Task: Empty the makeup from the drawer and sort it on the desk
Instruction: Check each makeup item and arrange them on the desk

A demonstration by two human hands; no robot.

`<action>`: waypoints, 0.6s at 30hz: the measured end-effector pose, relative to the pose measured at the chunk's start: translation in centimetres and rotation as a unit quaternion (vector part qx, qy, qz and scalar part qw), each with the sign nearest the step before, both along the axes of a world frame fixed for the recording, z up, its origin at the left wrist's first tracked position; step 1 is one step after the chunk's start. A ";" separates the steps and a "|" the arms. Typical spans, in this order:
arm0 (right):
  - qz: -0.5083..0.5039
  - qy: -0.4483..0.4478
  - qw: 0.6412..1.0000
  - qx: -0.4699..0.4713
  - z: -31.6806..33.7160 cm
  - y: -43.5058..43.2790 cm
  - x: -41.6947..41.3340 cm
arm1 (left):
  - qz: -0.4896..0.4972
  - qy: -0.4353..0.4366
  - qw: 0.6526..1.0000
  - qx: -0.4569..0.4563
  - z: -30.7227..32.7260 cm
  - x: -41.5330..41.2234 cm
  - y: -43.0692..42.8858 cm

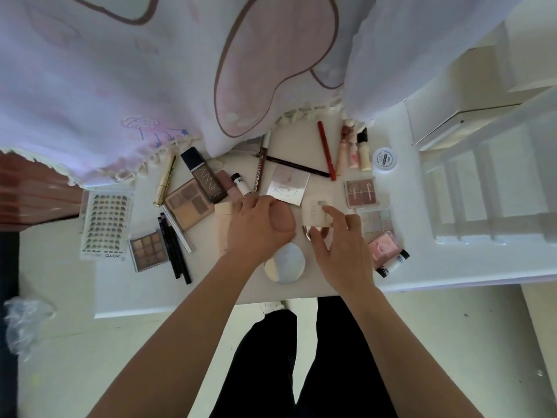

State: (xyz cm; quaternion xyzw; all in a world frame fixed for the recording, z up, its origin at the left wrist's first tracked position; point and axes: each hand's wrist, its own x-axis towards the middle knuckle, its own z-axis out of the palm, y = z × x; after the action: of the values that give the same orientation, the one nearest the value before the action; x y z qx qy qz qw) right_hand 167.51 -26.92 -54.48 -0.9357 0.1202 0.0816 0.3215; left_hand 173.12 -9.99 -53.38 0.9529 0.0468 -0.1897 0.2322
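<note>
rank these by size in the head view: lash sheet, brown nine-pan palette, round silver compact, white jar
1. lash sheet
2. brown nine-pan palette and round silver compact: too alike to rank, and the compact is partly hidden
3. white jar

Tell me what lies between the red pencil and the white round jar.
Head view: three small cosmetic tubes lie between the red pencil and white round jar.

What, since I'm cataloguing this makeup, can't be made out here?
All in the head view:
- the rounded beige item: the left hand curls round it, hiding its shape.
- the rose-gold disc: mostly under the right hand.
- the white case: gripped or only touched? Fingertips cover its edges.
- the round silver compact: partly behind the left wrist.
- the white jar: label too small to read.
</note>
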 end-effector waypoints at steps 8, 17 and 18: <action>-0.008 -0.007 1.000 0.017 -0.3 0.0 0.0 | 0.118 -0.026 0.987 -0.104 2.2 -1.0 1.4; -0.005 -0.036 0.999 0.028 0.2 -0.4 1.0 | 0.414 0.176 0.668 -0.593 4.4 -3.0 2.6; -0.011 -0.041 0.998 0.036 0.4 -0.6 1.0 | 0.406 0.186 0.660 -0.604 4.4 -3.1 2.5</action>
State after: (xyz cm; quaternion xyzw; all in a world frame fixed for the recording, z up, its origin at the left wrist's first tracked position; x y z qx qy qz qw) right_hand 168.46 -27.52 -54.04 -0.9248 0.1138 0.0443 0.3603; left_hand 170.06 -7.46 -48.99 0.4346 0.3469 -0.2363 0.7969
